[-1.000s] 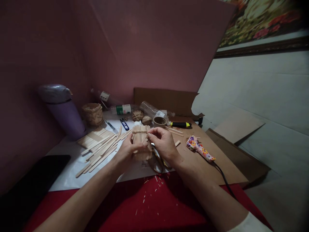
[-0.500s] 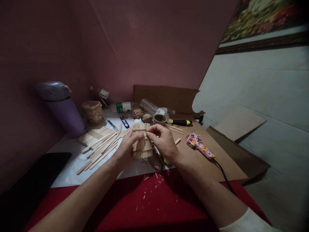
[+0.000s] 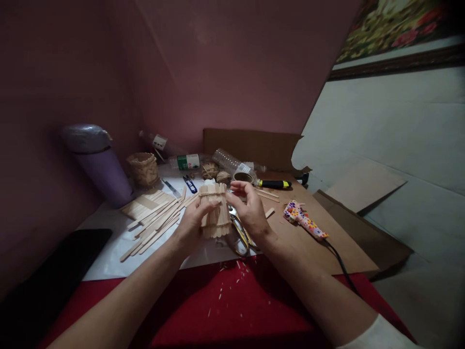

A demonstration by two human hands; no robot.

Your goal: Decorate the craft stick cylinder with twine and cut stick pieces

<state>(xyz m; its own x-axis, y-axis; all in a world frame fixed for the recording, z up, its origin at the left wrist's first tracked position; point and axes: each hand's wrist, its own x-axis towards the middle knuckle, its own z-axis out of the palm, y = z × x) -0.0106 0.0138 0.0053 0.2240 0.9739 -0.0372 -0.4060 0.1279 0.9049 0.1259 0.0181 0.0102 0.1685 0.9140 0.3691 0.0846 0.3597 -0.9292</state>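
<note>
Pink walls [image 3: 225, 72] meeting in a corner; framed picture [image 3: 403, 39], upper right. Counter [image 3: 276, 310] below, draped at its near edge in red cloth [image 3: 181, 310], topped by a white sheet [image 3: 105, 264] at left and brown cardboard [image 3: 337, 257] at right.

Item one: small cylinder clad in upright wooden sticks, twine about its upper part [image 3: 220, 218], held above the near part of the counter, between the hands. Left hand [image 3: 192, 222]: grasping the cylinder, thumb across its front. Right hand [image 3: 250, 209]: released, fingers loosely bent and parted from the thumb, beside the cylinder's right edge; contact cannot be told.

Near the right hand: scissors [image 3: 242, 229], yellow-edged handles toward the near edge. Well apart, right: flower-patterned glue gun [image 3: 305, 221], black cord.

Left of the cylinder: loose wooden sticks [image 3: 160, 224], fanned; a banded bundle of sticks [image 3: 144, 202]. Behind: blue snips [image 3: 190, 184], two balls of twine [image 3: 209, 170], clear plastic bottles [image 3: 230, 160] lying down, black-and-yellow handle [image 3: 275, 184].

Far left: textured pot [image 3: 143, 170], upright; purple tumbler [image 3: 104, 174]. Pale slivers [image 3: 220, 291], scattered on the cloth.
</note>
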